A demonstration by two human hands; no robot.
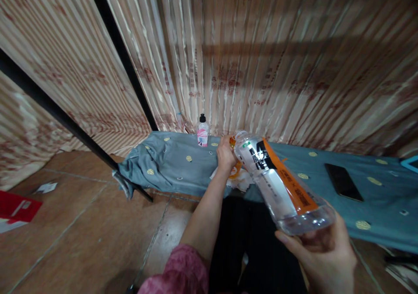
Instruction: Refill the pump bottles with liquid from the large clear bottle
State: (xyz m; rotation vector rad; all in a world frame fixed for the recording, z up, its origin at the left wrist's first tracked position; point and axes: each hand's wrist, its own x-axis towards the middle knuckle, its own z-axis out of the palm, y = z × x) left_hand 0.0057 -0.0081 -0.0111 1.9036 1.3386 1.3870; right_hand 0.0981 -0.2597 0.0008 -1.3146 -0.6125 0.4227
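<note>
The right hand (321, 252) grips the base of a clear plastic bottle (282, 183) with an orange-and-black label, fingers wrapped around the bottom and closed on it. The bottle is tilted, its neck pointing away and down toward the left hand (226, 154). The left hand is curled shut around something small and orange right at the bottle's mouth, above a white-and-orange object (240, 178) lying on the blue-grey cloth (170, 163).

Judged from this, the step in hand is work at the bottle's mouth, either tipping its contents out or turning a cap. The next move calls for a steady tilt from the right hand and the mouth kept lined up with what the left hand holds.

What the left hand grips is mostly hidden by its fingers; cap or small container cannot be told. Whether liquid flows is unclear. 1 small pink-labelled bottle (203, 131) stands behind near the curtain (261, 46), and 1 dark phone (343, 182) lies well apart to the right.
</note>
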